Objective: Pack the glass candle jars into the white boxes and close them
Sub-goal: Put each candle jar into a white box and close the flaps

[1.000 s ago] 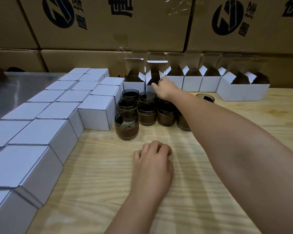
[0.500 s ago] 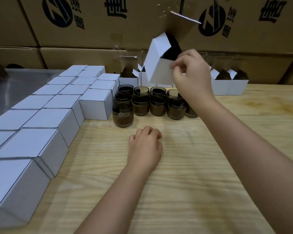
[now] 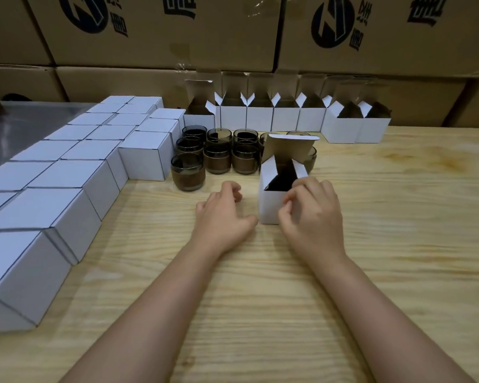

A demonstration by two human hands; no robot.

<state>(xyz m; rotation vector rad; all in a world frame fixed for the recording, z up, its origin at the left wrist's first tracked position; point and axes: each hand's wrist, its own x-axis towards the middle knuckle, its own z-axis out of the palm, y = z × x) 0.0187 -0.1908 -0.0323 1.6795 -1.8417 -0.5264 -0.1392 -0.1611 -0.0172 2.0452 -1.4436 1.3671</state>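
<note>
An open white box (image 3: pixel 271 205) stands upright on the wooden table, its lid flap raised and its inside dark. My right hand (image 3: pixel 313 217) pinches the box's right wall near the rim. My left hand (image 3: pixel 221 217) rests on the table just left of the box with fingers loosely curled and holding nothing; its thumb reaches the box's lower left corner. Several smoky glass candle jars (image 3: pixel 217 158) with brown wax stand in a cluster behind my hands. The nearest jar (image 3: pixel 188 174) is at the cluster's front left.
A row of open white boxes (image 3: pixel 260 117) lines the back of the table. Several closed white boxes (image 3: pixel 67 172) fill the left side. Large brown cartons (image 3: pixel 177 31) form a wall behind. Bare wooden table (image 3: pixel 398 217) lies to the right.
My right hand took an open box from the back row, carried it through the air and set it down in front of the jars. My left hand shifted slightly toward it.
</note>
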